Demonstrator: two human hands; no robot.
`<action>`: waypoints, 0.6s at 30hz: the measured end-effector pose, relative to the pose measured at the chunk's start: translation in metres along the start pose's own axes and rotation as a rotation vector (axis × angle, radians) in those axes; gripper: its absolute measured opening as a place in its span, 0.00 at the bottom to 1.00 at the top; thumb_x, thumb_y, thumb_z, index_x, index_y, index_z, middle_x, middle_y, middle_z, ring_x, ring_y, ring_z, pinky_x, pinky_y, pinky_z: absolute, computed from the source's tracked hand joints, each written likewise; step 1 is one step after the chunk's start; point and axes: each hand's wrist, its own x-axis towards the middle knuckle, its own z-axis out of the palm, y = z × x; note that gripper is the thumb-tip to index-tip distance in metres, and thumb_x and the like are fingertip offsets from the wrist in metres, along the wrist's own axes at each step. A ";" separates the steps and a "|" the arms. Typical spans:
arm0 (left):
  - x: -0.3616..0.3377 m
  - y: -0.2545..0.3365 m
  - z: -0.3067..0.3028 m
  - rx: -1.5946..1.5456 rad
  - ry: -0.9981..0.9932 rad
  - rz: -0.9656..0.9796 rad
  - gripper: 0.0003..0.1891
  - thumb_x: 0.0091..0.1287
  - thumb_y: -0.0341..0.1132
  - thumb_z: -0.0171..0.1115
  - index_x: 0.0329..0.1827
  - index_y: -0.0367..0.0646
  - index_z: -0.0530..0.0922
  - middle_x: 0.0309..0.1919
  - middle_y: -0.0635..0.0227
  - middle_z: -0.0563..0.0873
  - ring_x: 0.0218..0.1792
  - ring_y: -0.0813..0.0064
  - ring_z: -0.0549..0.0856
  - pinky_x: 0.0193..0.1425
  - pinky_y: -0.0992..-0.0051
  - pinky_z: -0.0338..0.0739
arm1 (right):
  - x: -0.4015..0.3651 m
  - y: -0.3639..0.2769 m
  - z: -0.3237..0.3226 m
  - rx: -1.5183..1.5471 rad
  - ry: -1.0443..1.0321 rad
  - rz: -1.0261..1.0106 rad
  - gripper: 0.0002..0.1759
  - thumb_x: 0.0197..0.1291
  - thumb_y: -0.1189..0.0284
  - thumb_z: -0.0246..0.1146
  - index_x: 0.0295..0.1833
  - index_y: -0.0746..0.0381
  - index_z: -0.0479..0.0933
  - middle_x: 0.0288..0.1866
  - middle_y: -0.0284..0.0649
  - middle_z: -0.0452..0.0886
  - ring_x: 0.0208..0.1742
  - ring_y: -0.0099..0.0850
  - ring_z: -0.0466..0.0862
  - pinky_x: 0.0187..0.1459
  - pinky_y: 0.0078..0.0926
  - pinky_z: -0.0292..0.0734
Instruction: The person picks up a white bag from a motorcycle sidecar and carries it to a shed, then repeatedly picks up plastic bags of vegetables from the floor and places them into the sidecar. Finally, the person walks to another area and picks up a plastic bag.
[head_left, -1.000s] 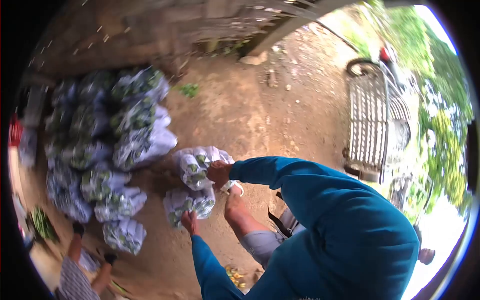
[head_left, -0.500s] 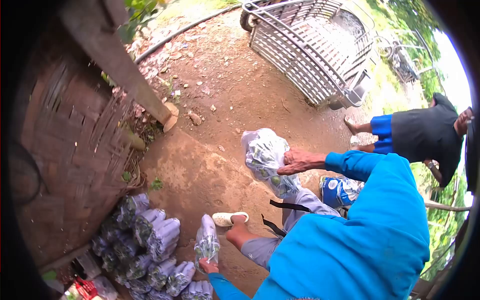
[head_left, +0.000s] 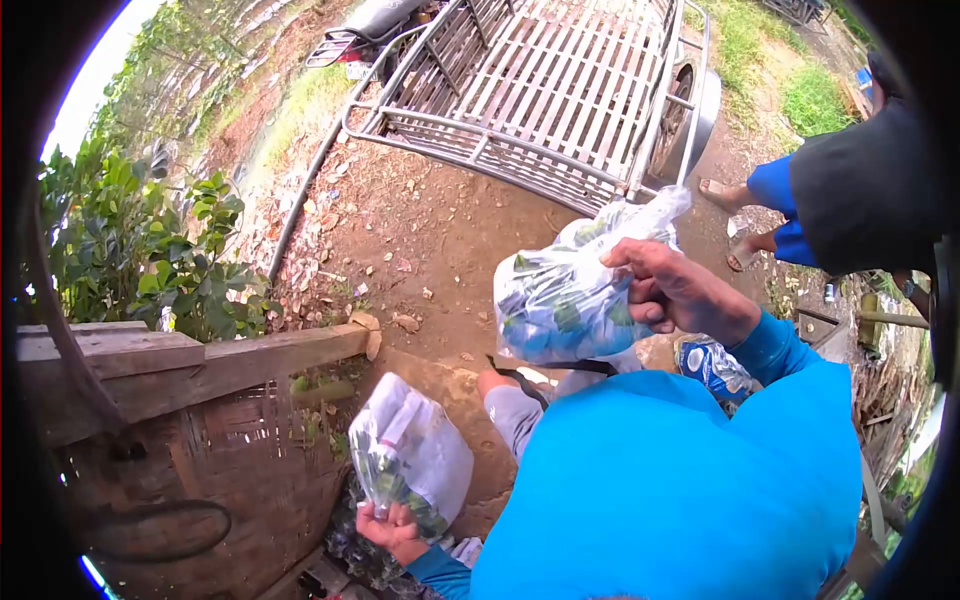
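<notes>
My right hand (head_left: 690,290) is closed on the gathered side of a clear plastic bag (head_left: 565,290) with green and pale contents, held up in front of my blue-sleeved body. Lower left, my left hand (head_left: 395,532) grips the narrow end of another clear bag (head_left: 412,455), whose contents are green with a whitish wrapping. This second bag hangs over a pile of similar bags, mostly hidden behind it and my left arm. What exactly the bags contain is hard to make out.
A metal-railed cart with a slatted bed (head_left: 550,80) stands ahead. A person in blue shorts (head_left: 775,190) is at the right. Nearby are a blue and white sack (head_left: 715,365), a woven wall with a wooden beam (head_left: 280,350), and leafy plants (head_left: 170,240).
Both bags have been raised closer to the camera, the left one up from near the ground beside the pile. The view has turned, bringing the cart nearer and hiding most of the pile.
</notes>
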 end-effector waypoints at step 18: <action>0.089 0.052 0.686 0.465 -1.216 -0.276 0.09 0.63 0.35 0.48 0.35 0.43 0.77 0.29 0.56 0.84 0.12 0.81 0.59 0.15 0.78 0.55 | 0.148 -0.262 -0.141 0.070 0.647 -0.514 0.22 0.54 0.45 0.59 0.27 0.52 0.66 0.14 0.19 0.54 0.10 0.11 0.54 0.10 0.11 0.44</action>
